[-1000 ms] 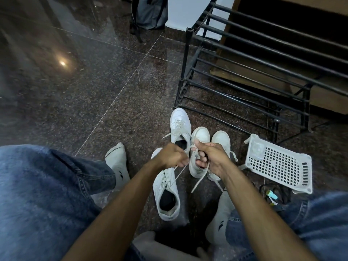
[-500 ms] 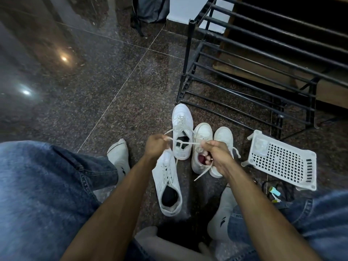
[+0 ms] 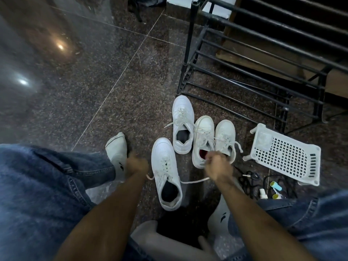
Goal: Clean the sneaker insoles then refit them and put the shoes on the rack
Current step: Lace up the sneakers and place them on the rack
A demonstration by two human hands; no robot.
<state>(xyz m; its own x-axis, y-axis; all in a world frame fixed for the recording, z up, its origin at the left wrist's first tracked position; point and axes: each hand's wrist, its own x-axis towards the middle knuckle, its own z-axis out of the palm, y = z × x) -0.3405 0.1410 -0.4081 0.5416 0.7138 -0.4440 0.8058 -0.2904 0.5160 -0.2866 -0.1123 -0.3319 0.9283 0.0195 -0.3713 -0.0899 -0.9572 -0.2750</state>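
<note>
Both hands are curled into loose fists and blurred. The left hand [image 3: 136, 164], lower centre-left of the frame, sits just left of the nearest sneaker [image 3: 166, 174], and a lace end [image 3: 150, 177] shows right under its wrist; whether the fingers actually pinch it cannot be told. The right hand [image 3: 216, 165], lower centre-right, is closed over the heel openings of the pair of sneakers [image 3: 204, 140] set side by side, with the other lace end [image 3: 195, 180] trailing from the nearest sneaker toward its wrist; again the blur hides any contact. That nearest sneaker stands on the dark stone floor [image 3: 94, 91] with a dark insole visible in its opening, as does the fourth sneaker [image 3: 182, 125] further up the frame. One shoe of the pair shows a reddish lining. This looks like the lacing step after refitting, with the laces drawn out sideways. The next move would call for crossing and tying the ends, or simply tucking them, then lifting the shoes to the black metal rack [image 3: 244, 59] at upper right, which holds no shoes. A white perforated basket [image 3: 286, 155] lies tipped over at right, small bottles [image 3: 271, 191] near it.
</note>
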